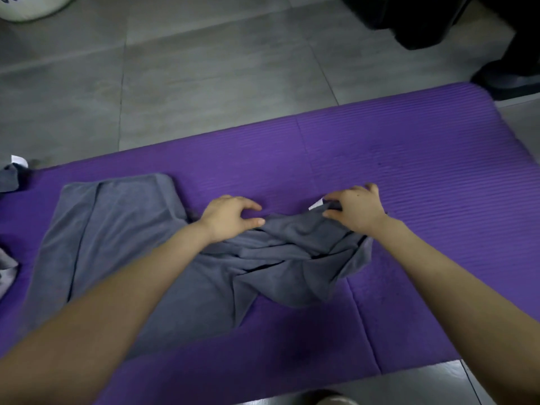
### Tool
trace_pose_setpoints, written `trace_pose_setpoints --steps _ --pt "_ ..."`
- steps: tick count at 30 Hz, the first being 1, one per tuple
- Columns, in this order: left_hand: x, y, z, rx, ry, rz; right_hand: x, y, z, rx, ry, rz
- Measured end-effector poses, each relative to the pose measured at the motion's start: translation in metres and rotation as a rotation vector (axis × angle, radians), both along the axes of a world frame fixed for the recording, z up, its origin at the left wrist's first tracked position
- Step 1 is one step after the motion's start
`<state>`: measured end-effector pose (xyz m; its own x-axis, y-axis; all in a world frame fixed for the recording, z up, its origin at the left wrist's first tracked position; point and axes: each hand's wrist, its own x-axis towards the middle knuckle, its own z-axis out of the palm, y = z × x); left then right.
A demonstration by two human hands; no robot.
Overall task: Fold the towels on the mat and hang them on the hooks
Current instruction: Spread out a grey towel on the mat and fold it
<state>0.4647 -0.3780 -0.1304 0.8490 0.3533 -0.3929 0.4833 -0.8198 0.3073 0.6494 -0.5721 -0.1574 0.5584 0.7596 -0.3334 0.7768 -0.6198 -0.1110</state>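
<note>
You're barely started — grey towel [131,244] lies rumpled on the purple mat [409,171], right hand [356,209] pinching its far tagged corner, left hand [230,217] curled at the edge, grip unclear — nothing hung.

This looks like a room in a home, with laundry being sorted at floor level. Large grey tiles cover the floor [204,68], and a purple ribbed foam mat [409,159] lies on them carrying a grey towel [131,244]. A white perforated basket [29,7] stands at the far left.
</note>
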Motion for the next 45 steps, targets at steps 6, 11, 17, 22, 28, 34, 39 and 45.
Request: trace_pose_setpoints --steps 6,11,17,22,28,34,39,45 --pt "0.028 -0.029 -0.007 0.024 0.065 -0.072 0.012 -0.058 0.023 0.297 0.008 -0.078" --pt "0.045 -0.025 0.005 0.12 0.011 -0.142 0.032 -0.08 0.067 0.454 0.235 -0.195" --pt "0.118 0.012 0.036 -0.022 -0.269 0.004 0.099 -0.001 0.112 0.658 -0.141 -0.347" --pt "0.148 0.013 0.03 0.089 -0.399 0.105 0.136 0.032 0.1 0.467 -0.204 -0.421" --pt "0.1 -0.021 -0.022 0.131 -0.339 -0.018 0.052 -0.077 0.002 0.178 -0.175 -0.706" --pt "0.064 -0.066 -0.05 0.109 -0.04 -0.102 -0.003 -0.119 -0.039 0.298 -0.002 -0.759" --pt "0.064 -0.084 -0.041 0.085 -0.07 -0.152 0.015 -0.16 -0.014 0.524 -0.171 -0.756" --pt "0.06 -0.1 -0.035 0.057 -0.134 -0.25 0.056 -0.239 -0.01 0.173 -0.294 -0.912"
